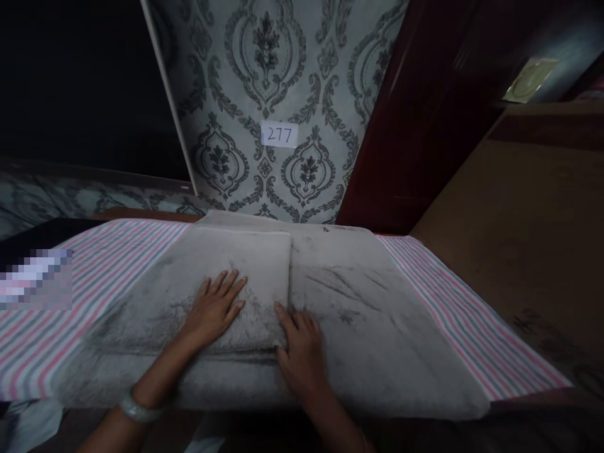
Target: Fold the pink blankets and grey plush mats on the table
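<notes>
A grey plush cloth (349, 327) lies spread over the table, its left part folded into a thick rectangular flap (255, 258). My left hand (214, 308) rests flat on the middle of that flap, fingers spread, with a pale bangle on the wrist. At the flap's lower right corner is my right hand (302, 346). Its index finger and thumb touch the corner, and the other fingers lie on the single layer beside it. Dark creases mark the pile to the right. The front edge of the grey cloth hangs over the table's near side.
Under the grey cloth is a striped tablecloth (453, 302) in pink, grey and white. A large dark screen (85, 88) stands behind on the left. A paper marked 277 (279, 134) is on the patterned wall. A big cardboard box (528, 226) stands on the right.
</notes>
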A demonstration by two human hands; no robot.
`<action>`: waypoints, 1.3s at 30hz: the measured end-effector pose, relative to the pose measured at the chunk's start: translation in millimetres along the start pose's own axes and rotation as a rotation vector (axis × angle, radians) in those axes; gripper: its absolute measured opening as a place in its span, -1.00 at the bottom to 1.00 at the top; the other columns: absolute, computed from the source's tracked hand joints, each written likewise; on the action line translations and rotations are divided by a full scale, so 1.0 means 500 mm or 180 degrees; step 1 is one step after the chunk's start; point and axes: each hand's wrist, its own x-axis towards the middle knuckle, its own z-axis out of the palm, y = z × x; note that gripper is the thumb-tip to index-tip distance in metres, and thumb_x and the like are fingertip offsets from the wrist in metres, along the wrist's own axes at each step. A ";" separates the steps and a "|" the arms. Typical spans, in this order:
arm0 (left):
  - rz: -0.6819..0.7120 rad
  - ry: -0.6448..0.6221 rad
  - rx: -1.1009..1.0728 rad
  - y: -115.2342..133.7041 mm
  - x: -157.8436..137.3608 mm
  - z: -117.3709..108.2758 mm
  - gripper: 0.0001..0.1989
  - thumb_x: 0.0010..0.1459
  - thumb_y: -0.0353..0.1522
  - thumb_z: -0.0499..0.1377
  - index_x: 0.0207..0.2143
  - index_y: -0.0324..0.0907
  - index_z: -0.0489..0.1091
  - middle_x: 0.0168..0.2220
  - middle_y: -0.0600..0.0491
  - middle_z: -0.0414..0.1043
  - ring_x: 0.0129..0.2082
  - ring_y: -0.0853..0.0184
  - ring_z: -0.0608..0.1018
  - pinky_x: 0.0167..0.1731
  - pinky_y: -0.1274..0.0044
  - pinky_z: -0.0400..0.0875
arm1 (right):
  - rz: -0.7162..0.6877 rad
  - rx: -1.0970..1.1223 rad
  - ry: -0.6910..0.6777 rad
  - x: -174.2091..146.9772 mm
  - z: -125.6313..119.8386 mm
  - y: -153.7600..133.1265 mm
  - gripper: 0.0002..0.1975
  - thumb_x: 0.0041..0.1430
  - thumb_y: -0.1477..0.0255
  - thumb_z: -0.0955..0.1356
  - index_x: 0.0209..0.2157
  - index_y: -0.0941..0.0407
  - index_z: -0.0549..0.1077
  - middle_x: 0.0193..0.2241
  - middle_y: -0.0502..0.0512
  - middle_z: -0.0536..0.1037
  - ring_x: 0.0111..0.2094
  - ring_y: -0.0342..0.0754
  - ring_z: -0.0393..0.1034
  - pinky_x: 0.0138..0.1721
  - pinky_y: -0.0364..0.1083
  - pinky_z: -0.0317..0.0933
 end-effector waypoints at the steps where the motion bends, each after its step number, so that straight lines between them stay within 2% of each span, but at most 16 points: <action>1: -0.0018 -0.0001 -0.0039 -0.002 -0.003 -0.006 -0.44 0.33 -0.15 -0.07 0.32 -0.08 0.20 0.38 -0.08 0.09 0.39 -0.02 0.11 0.29 -0.02 0.00 | 0.0019 0.0050 -0.0033 -0.001 -0.002 0.002 -0.16 -0.12 0.68 0.30 0.28 0.04 0.31 -0.19 0.18 0.52 -0.12 0.15 0.39 0.04 0.20 0.27; 4: 0.0134 0.0049 -0.0327 0.019 -0.034 -0.030 -0.44 0.34 -0.13 -0.08 0.33 -0.07 0.18 0.37 -0.10 0.12 0.38 0.00 0.13 0.27 0.00 0.08 | 0.0077 0.0438 -0.0096 -0.003 -0.004 0.009 -0.11 -0.13 0.68 0.29 0.33 0.09 0.22 -0.09 0.22 0.55 -0.08 0.15 0.42 -0.02 0.12 0.33; 7: 0.0806 0.0172 -0.0680 0.084 -0.084 -0.041 -0.27 0.27 -0.12 0.06 0.42 -0.05 -0.08 0.41 -0.09 0.03 0.38 0.07 0.15 0.31 0.09 0.07 | -0.0077 0.0825 0.0061 0.001 -0.008 0.002 -0.09 -0.14 0.67 0.29 0.34 0.12 0.18 0.05 0.23 0.51 0.02 0.13 0.40 0.07 0.11 0.29; 8: 0.0953 0.0259 -0.0724 0.108 -0.098 -0.038 -0.17 0.21 -0.15 0.14 0.43 -0.06 -0.17 0.41 -0.11 0.01 0.38 0.06 0.16 0.31 0.11 0.08 | -0.0147 0.0880 0.0110 0.004 -0.010 -0.004 -0.12 -0.14 0.66 0.29 0.32 0.12 0.22 0.08 0.22 0.50 0.05 0.13 0.39 0.10 0.13 0.26; 10: 0.0853 0.0624 -0.0717 0.150 -0.116 -0.024 -0.08 0.12 -0.35 0.18 0.44 -0.10 -0.23 0.39 -0.14 0.08 0.34 0.06 0.23 0.26 0.13 0.20 | -0.0281 0.0941 0.0103 0.015 -0.018 -0.017 -0.20 -0.12 0.64 0.28 0.25 0.11 0.31 0.08 0.20 0.50 0.07 0.12 0.38 0.14 0.16 0.22; 13: 0.0378 0.1152 -0.0760 0.176 -0.114 0.006 -0.07 -0.02 -0.58 0.09 0.41 -0.13 -0.10 0.23 -0.15 0.34 0.17 0.07 0.43 0.07 0.20 0.42 | -0.0503 0.1242 -0.0127 0.036 -0.034 -0.022 -0.28 -0.08 0.59 0.29 0.21 0.09 0.36 0.07 0.17 0.52 0.08 0.07 0.38 0.18 0.11 0.21; 15: 0.0264 0.1260 -0.0916 0.173 -0.105 0.019 -0.15 -0.02 -0.58 0.07 0.37 -0.12 0.06 0.12 -0.12 0.45 0.06 0.07 0.49 -0.02 0.23 0.47 | -0.0650 0.1608 -0.0390 0.051 -0.048 -0.005 -0.29 -0.01 0.53 0.29 0.25 0.08 0.32 0.13 0.15 0.48 0.14 0.04 0.34 0.21 0.07 0.18; 18: 0.0312 0.1254 -0.1142 0.164 -0.099 0.023 -0.28 0.02 -0.55 0.05 0.28 -0.10 0.24 0.10 -0.09 0.48 0.03 0.08 0.48 -0.05 0.22 0.47 | -0.0778 0.2229 -0.1035 0.070 -0.066 0.042 -0.32 0.10 0.35 0.35 0.28 0.06 0.27 0.20 0.14 0.41 0.22 0.06 0.27 0.22 0.08 0.17; 20: 0.0291 0.1189 -0.1217 0.166 -0.102 0.019 -0.26 -0.04 -0.57 0.04 0.25 -0.10 0.29 0.14 -0.06 0.46 0.06 0.08 0.45 -0.02 0.21 0.45 | -0.0571 0.2804 -0.1461 0.081 -0.069 0.076 -0.30 0.11 0.20 0.38 0.28 0.04 0.27 0.11 0.15 0.49 0.13 0.10 0.38 0.10 0.09 0.29; 21: 0.0251 0.1141 -0.1231 0.169 -0.105 0.015 -0.23 -0.08 -0.59 0.04 0.25 -0.10 0.31 0.15 -0.04 0.46 0.06 0.08 0.44 -0.01 0.20 0.44 | -0.0288 0.3123 -0.1528 0.087 -0.067 0.090 -0.28 0.11 0.14 0.39 0.28 0.03 0.26 0.02 0.16 0.54 0.03 0.09 0.45 0.01 0.09 0.35; 25: 0.0070 0.1051 -0.1121 0.189 -0.109 -0.007 -0.16 -0.22 -0.61 0.04 0.21 -0.10 0.37 0.17 -0.01 0.44 0.03 0.07 0.43 -0.03 0.20 0.41 | 0.1267 0.3988 -0.1068 0.121 -0.053 0.120 -0.15 0.13 0.04 0.37 0.35 0.02 0.05 -0.24 0.12 0.58 -0.30 0.03 0.54 -0.25 0.05 0.42; 28: 0.0143 0.1164 -0.1036 0.203 -0.117 -0.025 -0.12 -0.27 -0.61 0.04 0.21 -0.11 0.36 0.18 0.00 0.43 0.02 0.08 0.41 -0.06 0.23 0.39 | 0.1713 0.4242 -0.1016 0.163 -0.047 0.120 -0.12 0.13 0.09 0.37 0.36 0.00 -0.09 -0.32 0.06 0.58 -0.38 0.03 0.54 -0.27 0.07 0.42; 31: 0.0356 0.1295 -0.1010 0.217 -0.137 -0.032 -0.09 -0.32 -0.61 0.03 0.22 -0.14 0.34 0.19 0.00 0.43 0.02 0.09 0.40 -0.08 0.25 0.37 | 0.1805 0.4202 -0.1025 0.209 -0.032 0.115 -0.27 0.15 0.14 0.33 0.29 -0.01 0.04 -0.34 0.02 0.59 -0.40 0.02 0.53 -0.26 0.09 0.43; 34: 0.0486 0.1342 -0.0996 0.230 -0.159 -0.028 -0.07 -0.32 -0.61 0.03 0.23 -0.13 0.30 0.19 0.00 0.42 0.04 0.09 0.39 -0.08 0.25 0.36 | 0.1446 0.4084 -0.0751 0.245 -0.009 0.107 -0.41 0.07 0.18 0.35 0.12 0.06 0.27 -0.22 0.09 0.61 -0.28 0.04 0.53 -0.20 0.07 0.42; 36: 0.0493 0.1330 -0.0998 0.239 -0.169 -0.028 -0.05 -0.32 -0.62 0.02 0.26 -0.09 0.27 0.20 0.02 0.41 0.04 0.09 0.39 -0.10 0.25 0.36 | 0.1269 0.3940 -0.0389 0.259 -0.001 0.103 -0.43 -0.06 0.26 0.39 0.04 0.10 0.36 -0.18 0.11 0.62 -0.22 0.05 0.51 -0.15 0.05 0.41; 39: 0.0511 0.1319 -0.1051 0.262 -0.174 -0.031 -0.06 -0.25 -0.62 0.02 0.28 -0.04 0.22 0.23 0.01 0.38 0.06 0.07 0.39 -0.10 0.23 0.36 | 0.1069 0.3689 0.0064 0.267 -0.015 0.108 -0.33 -0.15 0.36 0.39 0.10 0.11 0.36 -0.09 0.09 0.60 -0.16 0.04 0.49 -0.06 0.04 0.38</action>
